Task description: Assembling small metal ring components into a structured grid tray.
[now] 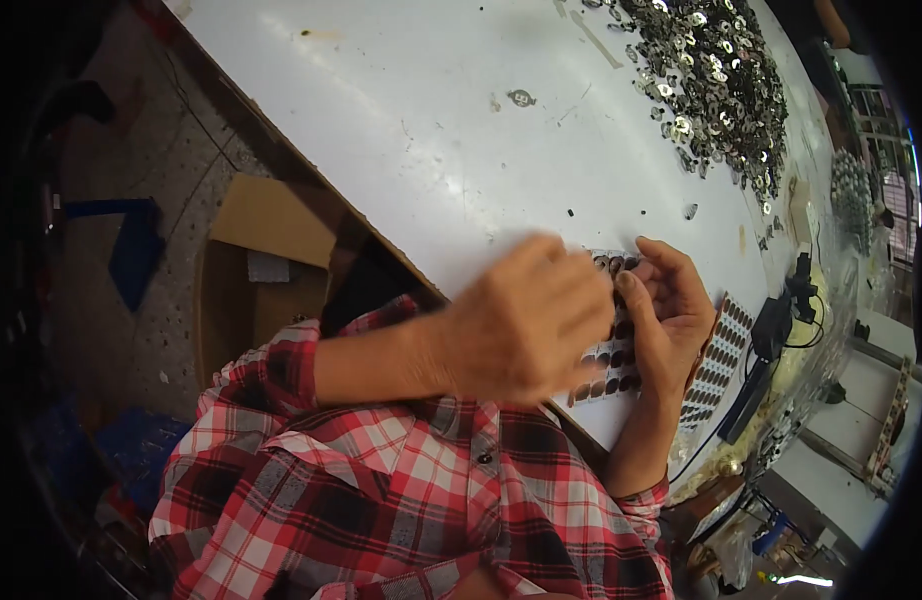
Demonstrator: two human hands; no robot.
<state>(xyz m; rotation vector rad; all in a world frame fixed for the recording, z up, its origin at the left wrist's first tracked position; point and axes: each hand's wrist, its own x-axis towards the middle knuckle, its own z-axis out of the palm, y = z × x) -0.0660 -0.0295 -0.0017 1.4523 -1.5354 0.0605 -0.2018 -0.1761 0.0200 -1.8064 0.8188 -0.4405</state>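
Note:
My left hand (526, 325), smeared by motion, reaches across the near edge of the white table with its fingers bent. Its fingertips are blurred, and whether they hold anything cannot be made out. Partly beneath both hands lies a sheet of dark round stickers (615, 384) in rows on a pale backing. My right hand (671, 310) is at the sheet's right side, its fingers curled and the thumb bent toward them. Something small and dark shows near that thumb tip, too unclear to name.
A heap of shiny small metal pieces (726, 90) covers the table's far right, with one loose flat piece (521, 98) apart from it. Right of my right hand lies another sticker sheet (719, 355), beside a black power adapter (771, 328) with cables. An opened cardboard box (271, 225) stands below the table's left edge.

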